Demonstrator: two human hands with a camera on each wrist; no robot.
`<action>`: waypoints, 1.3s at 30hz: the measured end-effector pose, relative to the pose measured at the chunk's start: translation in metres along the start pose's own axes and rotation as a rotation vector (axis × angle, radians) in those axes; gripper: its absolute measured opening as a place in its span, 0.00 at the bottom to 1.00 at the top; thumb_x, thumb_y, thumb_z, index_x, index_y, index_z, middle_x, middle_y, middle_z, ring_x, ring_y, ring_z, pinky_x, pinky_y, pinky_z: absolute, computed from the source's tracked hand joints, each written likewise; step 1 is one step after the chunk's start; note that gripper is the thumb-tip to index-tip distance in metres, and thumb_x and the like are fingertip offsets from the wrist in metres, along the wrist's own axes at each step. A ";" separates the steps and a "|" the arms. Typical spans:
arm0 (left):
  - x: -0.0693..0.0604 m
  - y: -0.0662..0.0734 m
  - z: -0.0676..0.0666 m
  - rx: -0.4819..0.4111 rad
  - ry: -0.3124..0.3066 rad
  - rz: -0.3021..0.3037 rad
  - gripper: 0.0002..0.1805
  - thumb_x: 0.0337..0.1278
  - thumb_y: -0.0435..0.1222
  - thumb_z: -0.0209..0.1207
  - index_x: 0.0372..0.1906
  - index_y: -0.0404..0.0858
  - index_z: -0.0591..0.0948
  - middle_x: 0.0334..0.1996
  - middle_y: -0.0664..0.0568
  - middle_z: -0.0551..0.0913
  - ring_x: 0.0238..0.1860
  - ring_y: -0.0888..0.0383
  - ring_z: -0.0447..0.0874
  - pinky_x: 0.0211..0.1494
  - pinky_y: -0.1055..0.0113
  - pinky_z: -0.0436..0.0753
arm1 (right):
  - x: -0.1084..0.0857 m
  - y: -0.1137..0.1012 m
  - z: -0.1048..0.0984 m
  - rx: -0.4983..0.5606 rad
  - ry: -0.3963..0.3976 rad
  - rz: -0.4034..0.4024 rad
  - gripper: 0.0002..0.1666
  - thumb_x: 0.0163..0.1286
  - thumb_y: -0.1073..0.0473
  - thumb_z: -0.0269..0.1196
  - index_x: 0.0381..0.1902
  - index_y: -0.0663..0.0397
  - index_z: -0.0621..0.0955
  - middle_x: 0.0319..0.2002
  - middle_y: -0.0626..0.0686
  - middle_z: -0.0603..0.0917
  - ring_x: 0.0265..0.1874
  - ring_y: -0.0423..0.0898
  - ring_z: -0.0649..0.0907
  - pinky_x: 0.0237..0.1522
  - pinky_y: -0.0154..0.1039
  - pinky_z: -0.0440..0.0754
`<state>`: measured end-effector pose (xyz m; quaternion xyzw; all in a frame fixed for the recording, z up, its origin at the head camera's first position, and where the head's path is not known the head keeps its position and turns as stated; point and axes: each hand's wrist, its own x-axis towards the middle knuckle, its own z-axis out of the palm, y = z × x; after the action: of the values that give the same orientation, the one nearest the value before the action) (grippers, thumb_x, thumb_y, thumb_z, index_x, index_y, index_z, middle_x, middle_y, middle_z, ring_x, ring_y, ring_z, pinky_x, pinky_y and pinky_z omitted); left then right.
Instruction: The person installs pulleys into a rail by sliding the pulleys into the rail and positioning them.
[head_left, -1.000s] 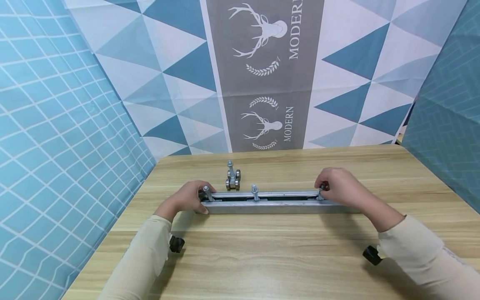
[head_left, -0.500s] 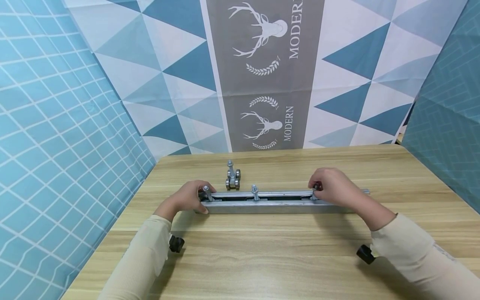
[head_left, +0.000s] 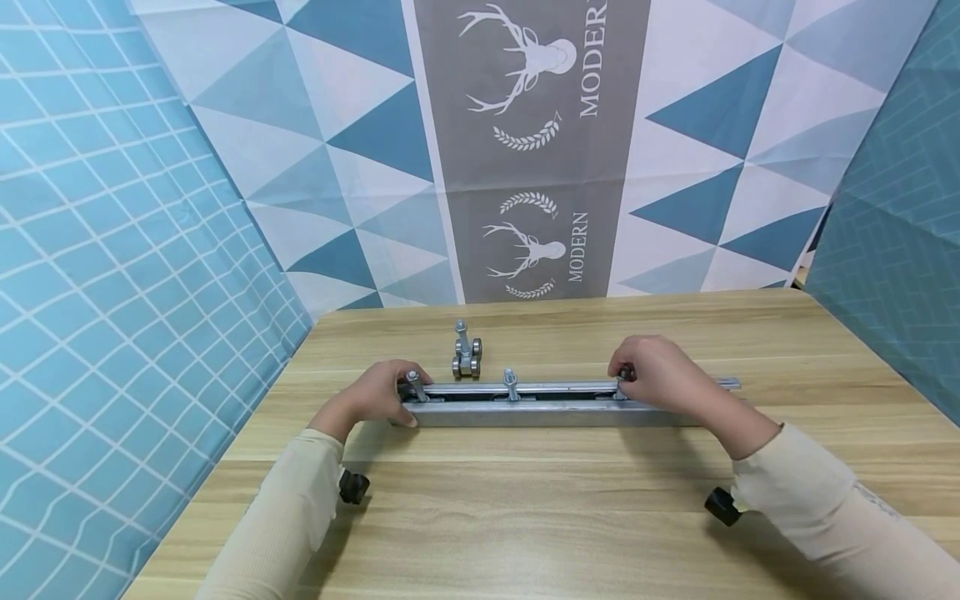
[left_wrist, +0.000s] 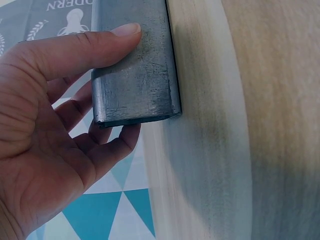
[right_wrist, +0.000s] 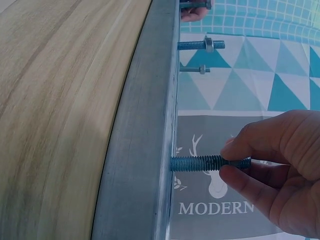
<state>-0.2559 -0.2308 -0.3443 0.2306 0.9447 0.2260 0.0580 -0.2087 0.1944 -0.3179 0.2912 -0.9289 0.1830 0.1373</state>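
A grey metal channel rail [head_left: 540,414] lies crosswise on the table with its slot facing up. Around its left end, my left hand [head_left: 373,395] grips with the thumb on the near side, as the left wrist view [left_wrist: 45,125] also has it. Three threaded bolts stand up from the slot: a left bolt [head_left: 417,388], a middle bolt [head_left: 511,387] and a right bolt [right_wrist: 192,163]. Thumb and fingers of my right hand [head_left: 666,375] pinch the right bolt near its top. Whatever carries the bolts inside the rail is mostly hidden.
Behind the rail, a loose four-wheeled trolley [head_left: 467,358] with an upright bolt stands on the wooden table [head_left: 540,508]. Patterned cloth hangs [head_left: 360,150] behind the table and along its left and right sides.
My right hand has moved left along the rail with the right bolt, towards the middle bolt. More of the rail's right end shows. The left hand has stayed in place.
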 end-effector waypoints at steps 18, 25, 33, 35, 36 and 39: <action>-0.001 -0.001 0.000 0.005 0.008 0.018 0.33 0.25 0.30 0.80 0.49 0.44 0.84 0.49 0.51 0.82 0.50 0.50 0.77 0.56 0.48 0.75 | 0.000 -0.001 0.000 0.012 -0.012 0.019 0.09 0.51 0.74 0.68 0.28 0.57 0.86 0.29 0.49 0.84 0.27 0.42 0.78 0.32 0.44 0.79; -0.001 -0.001 0.000 0.000 0.013 0.028 0.33 0.23 0.30 0.80 0.48 0.43 0.84 0.48 0.51 0.82 0.49 0.50 0.77 0.56 0.48 0.75 | -0.001 -0.002 -0.001 0.015 -0.011 0.019 0.08 0.50 0.74 0.69 0.27 0.58 0.86 0.28 0.49 0.83 0.27 0.43 0.78 0.32 0.43 0.79; -0.001 0.000 0.000 0.002 0.008 0.015 0.34 0.24 0.30 0.80 0.49 0.44 0.84 0.49 0.51 0.82 0.50 0.50 0.77 0.56 0.47 0.75 | -0.001 -0.003 0.000 0.003 0.000 0.007 0.09 0.49 0.75 0.69 0.27 0.57 0.86 0.27 0.49 0.82 0.26 0.42 0.76 0.32 0.43 0.79; -0.001 0.000 0.000 0.004 0.009 0.013 0.34 0.24 0.30 0.80 0.49 0.44 0.84 0.49 0.51 0.82 0.50 0.50 0.77 0.56 0.48 0.75 | -0.002 -0.003 0.000 0.007 -0.001 0.018 0.10 0.49 0.75 0.69 0.27 0.57 0.86 0.28 0.49 0.82 0.27 0.42 0.76 0.32 0.43 0.79; -0.001 0.000 0.000 0.005 0.010 0.013 0.34 0.24 0.30 0.80 0.49 0.44 0.84 0.48 0.51 0.82 0.50 0.50 0.77 0.56 0.48 0.75 | -0.002 -0.004 0.000 0.012 -0.003 0.025 0.10 0.49 0.75 0.69 0.27 0.57 0.86 0.28 0.49 0.82 0.27 0.42 0.76 0.32 0.43 0.79; -0.001 0.000 0.000 0.006 0.012 0.015 0.34 0.24 0.30 0.80 0.49 0.44 0.84 0.48 0.51 0.82 0.50 0.50 0.77 0.56 0.47 0.75 | -0.002 -0.006 -0.002 0.012 -0.005 0.035 0.10 0.49 0.74 0.70 0.28 0.58 0.86 0.29 0.49 0.83 0.27 0.43 0.77 0.32 0.43 0.79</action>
<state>-0.2554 -0.2312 -0.3445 0.2364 0.9439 0.2250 0.0501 -0.2035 0.1919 -0.3156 0.2760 -0.9332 0.1903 0.1298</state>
